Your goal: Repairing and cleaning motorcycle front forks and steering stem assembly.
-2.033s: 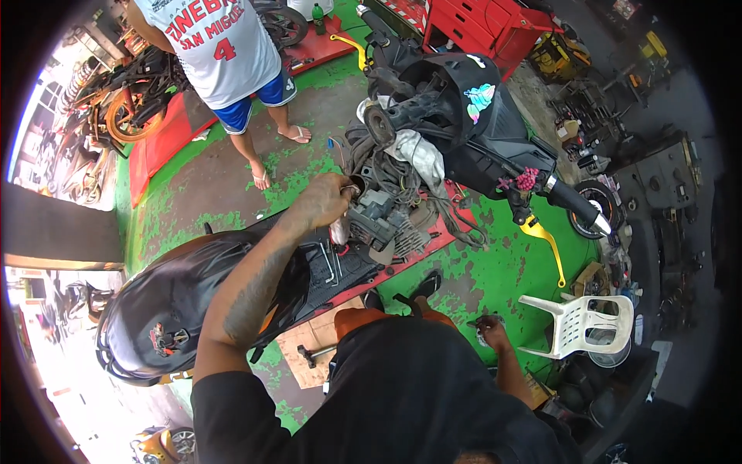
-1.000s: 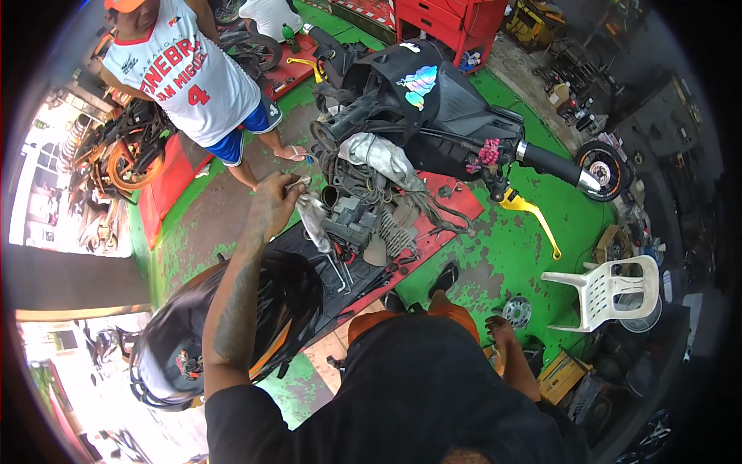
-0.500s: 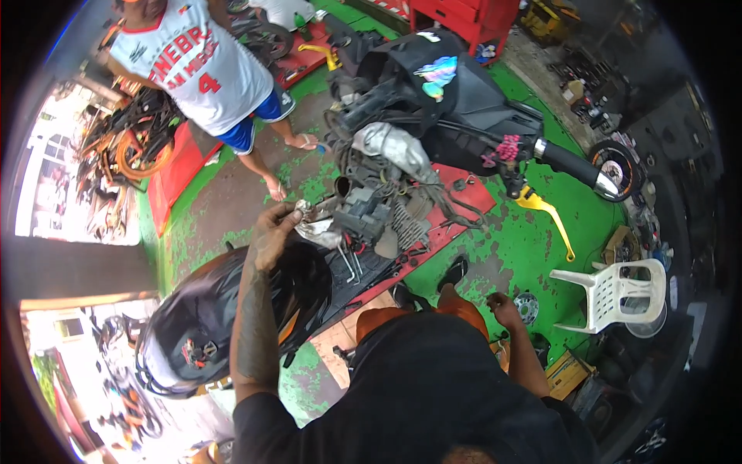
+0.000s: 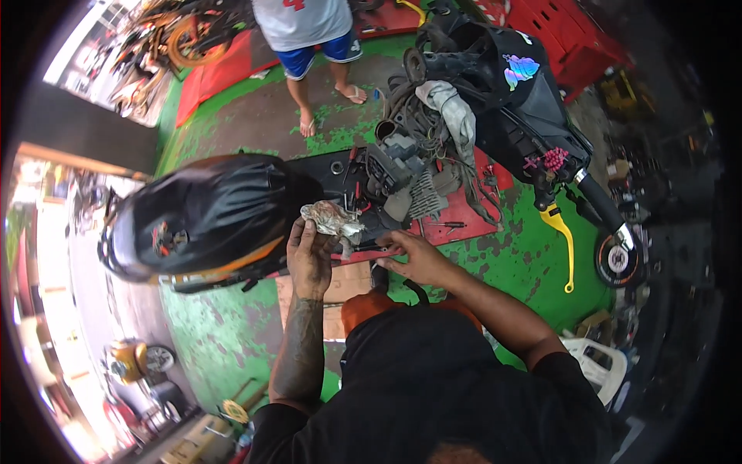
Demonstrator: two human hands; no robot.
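Rag (image 4: 331,218), crumpled and grey, sits bunched in your left hand (image 4: 309,259), just above the fingertips, with your left grip clamped around its lower end. It has no clear long axis; the wad lies a little wider than tall, its loose end pointing away from you toward the engine block (image 4: 398,166) beyond your hands. Your right hand (image 4: 413,259) is just beside the left, its grip curled together near a small dark part at the edge of the red mat (image 4: 464,213); whether the fingers actually pinch that part is too small to tell.

To do this well, keep the rag gathered tight so no flap trails onto the tools lying on the mat ahead of your hands. Bring the part fully into the cloth and turn it with your right fingers while the left stays steady, since a loose hold may drop it onto the green floor (image 4: 533,255).

To the left of your left hand lies a black scooter seat cover (image 4: 212,213). Farther out, past the engine, another person's feet in sandals (image 4: 328,108) stand on the floor, and the black front body of the scooter (image 4: 510,100) rises beyond your right hand.
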